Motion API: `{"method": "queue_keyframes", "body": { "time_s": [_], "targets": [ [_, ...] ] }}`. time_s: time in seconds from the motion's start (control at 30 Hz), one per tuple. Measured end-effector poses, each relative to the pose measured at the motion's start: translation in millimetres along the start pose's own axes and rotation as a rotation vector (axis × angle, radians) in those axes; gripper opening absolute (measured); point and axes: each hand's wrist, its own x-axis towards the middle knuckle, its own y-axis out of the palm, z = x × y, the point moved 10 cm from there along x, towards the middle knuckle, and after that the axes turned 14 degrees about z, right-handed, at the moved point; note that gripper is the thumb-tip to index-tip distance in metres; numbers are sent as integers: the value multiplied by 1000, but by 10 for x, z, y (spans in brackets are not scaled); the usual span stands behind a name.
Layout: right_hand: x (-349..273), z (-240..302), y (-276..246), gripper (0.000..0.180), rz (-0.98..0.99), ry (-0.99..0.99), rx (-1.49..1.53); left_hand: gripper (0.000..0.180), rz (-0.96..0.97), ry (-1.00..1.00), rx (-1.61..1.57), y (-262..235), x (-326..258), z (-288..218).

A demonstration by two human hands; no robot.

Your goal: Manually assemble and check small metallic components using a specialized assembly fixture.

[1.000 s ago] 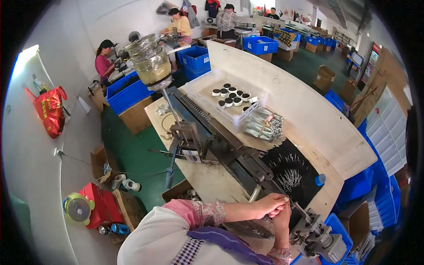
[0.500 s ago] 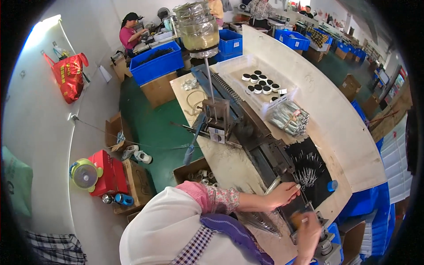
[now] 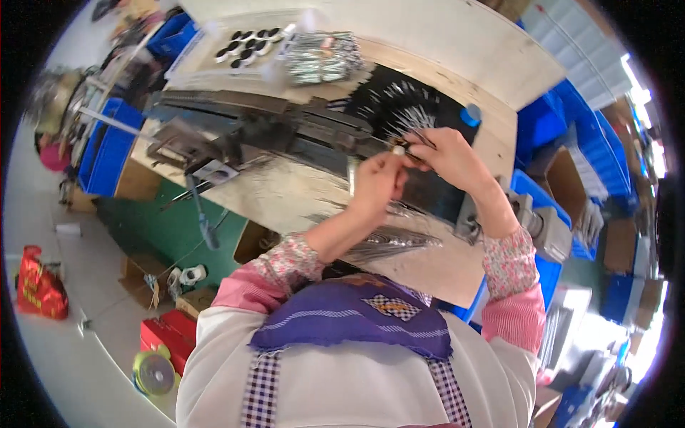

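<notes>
My left hand is closed in a pinch beside the end of a long dark metal machine. My right hand meets it there, its fingers also pinched together. Between the fingertips shows a small pale round end; the rest of what they hold is hidden. Just beyond the hands, thin silvery metal rods lie fanned out on a black mat. Another bunch of thin dark rods lies on the wooden table near my left forearm.
A tied bundle of silvery rods lies at the back, beside a clear tray with several black-topped white pieces. A blue cap stands at the mat's right edge. Metal fittings sit at the right end; a pale board borders the back.
The view has swung round, so the machine now runs more across it. My right hand has moved from the machine's right end to join my left at the fingertips.
</notes>
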Motion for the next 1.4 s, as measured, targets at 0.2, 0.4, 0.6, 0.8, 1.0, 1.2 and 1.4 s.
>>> {"method": "queue_keyframes", "body": {
  "time_s": [0.2,0.4,0.6,0.8,1.0,1.2,1.4],
  "targets": [
    [-128,-139,-19,25,9,59,232,28,58,52,-187,139,-76,-1],
    [-41,-193,75,21,166,103,369,52,251,71,-135,216,-12,133],
    [-177,110,-137,37,-122,-63,-623,73,383,30,-593,540,-17,-19],
    [-552,531,-69,43,-350,-165,-627,78,495,42,-761,512,-21,-7],
    [-536,170,-322,16,-454,-151,-113,81,442,23,-731,548,-84,-64],
    [-225,223,-139,12,-337,-160,-266,80,384,44,-680,323,-55,-134],
    [-334,269,-139,10,-292,-144,-473,69,252,87,-695,227,-120,-197]
  ]
}}
